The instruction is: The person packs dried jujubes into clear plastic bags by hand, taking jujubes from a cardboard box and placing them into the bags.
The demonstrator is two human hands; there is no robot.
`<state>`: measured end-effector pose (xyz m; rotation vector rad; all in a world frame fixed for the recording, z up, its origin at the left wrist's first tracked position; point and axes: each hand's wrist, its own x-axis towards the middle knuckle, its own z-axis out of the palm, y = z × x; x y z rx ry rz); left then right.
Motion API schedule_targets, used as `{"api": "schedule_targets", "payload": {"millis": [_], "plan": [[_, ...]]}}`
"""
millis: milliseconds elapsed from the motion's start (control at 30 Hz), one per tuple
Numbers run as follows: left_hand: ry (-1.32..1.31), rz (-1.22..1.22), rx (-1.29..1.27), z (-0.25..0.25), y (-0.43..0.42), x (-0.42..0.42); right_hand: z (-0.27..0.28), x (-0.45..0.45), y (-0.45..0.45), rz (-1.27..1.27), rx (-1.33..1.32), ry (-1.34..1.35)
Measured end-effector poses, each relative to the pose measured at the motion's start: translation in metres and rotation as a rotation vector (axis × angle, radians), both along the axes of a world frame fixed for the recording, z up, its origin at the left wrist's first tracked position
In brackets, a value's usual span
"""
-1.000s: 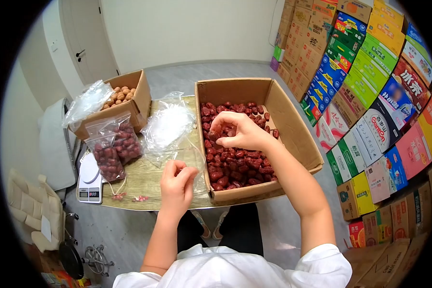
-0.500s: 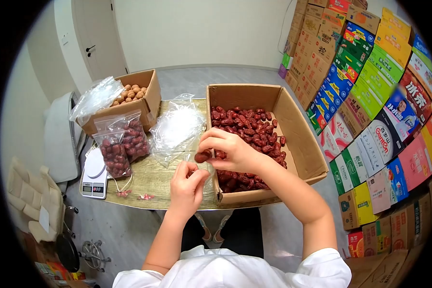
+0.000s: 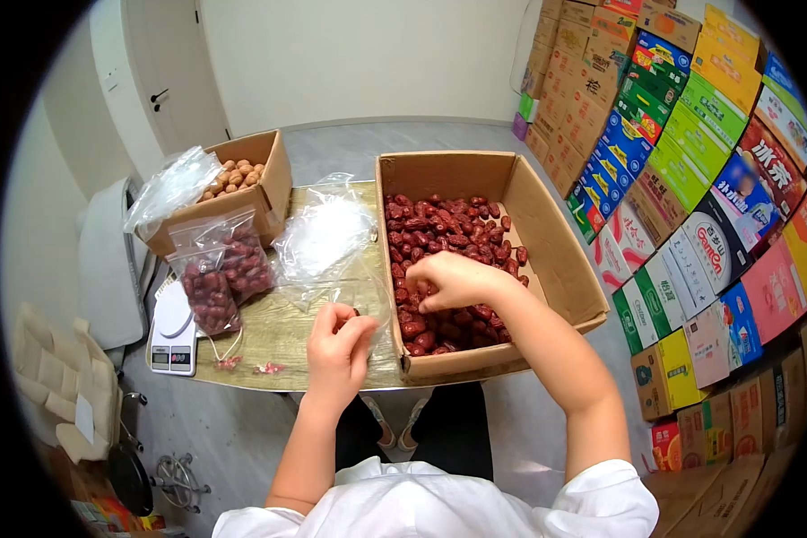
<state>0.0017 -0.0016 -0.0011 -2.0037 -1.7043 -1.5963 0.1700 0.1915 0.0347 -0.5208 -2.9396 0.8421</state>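
My left hand (image 3: 339,345) is closed in a pinch on the rim of a clear plastic bag (image 3: 374,300) at the table's front. A dark red date (image 3: 357,312) shows just beyond its fingertips. Over the cardboard box of dates (image 3: 556,309), my right hand (image 3: 448,282) reaches down with curled fingers slightly apart. Its fingertips are at the heaped red dates (image 3: 457,235), and I see nothing held in them. Flat clear bags (image 3: 327,235) lie in a pile left of the box.
Two filled zip bags of dates (image 3: 211,300) stand beside a white kitchen scale (image 3: 173,334). Behind them is a carton of walnuts (image 3: 238,177) with plastic bags (image 3: 172,186) over its edge. Small red-and-white scraps (image 3: 267,368) lie near the table edge. Stacked cartons (image 3: 681,233) line the right side.
My right hand has moved from the bag, where it held dates, rightward over the box. My left hand has stayed near the bag, shifting slightly left. The view has shifted slightly.
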Motion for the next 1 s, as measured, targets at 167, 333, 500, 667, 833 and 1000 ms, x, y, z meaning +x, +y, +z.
{"api": "schedule_targets", "payload": {"millis": [167,333,500,667,833,1000], "plan": [[-0.023,0.0,-0.01,-0.002,0.0,0.0,-0.005,-0.004,-0.007,0.151,-0.045,-0.22],[-0.01,0.008,-0.014,-0.001,0.0,-0.001,-0.012,-0.005,-0.016,0.132,-0.066,-0.29],[-0.012,0.012,-0.017,-0.002,0.0,-0.001,-0.021,-0.009,-0.021,0.141,-0.027,-0.327],[-0.004,0.013,-0.03,-0.003,0.002,-0.001,-0.019,-0.011,-0.021,0.116,-0.027,-0.388],[-0.008,0.005,-0.038,-0.004,0.003,0.0,-0.017,-0.009,-0.027,0.119,0.021,-0.371],[-0.005,0.009,-0.046,-0.003,0.003,0.0,-0.011,-0.012,-0.034,0.12,0.197,-0.417]]}}
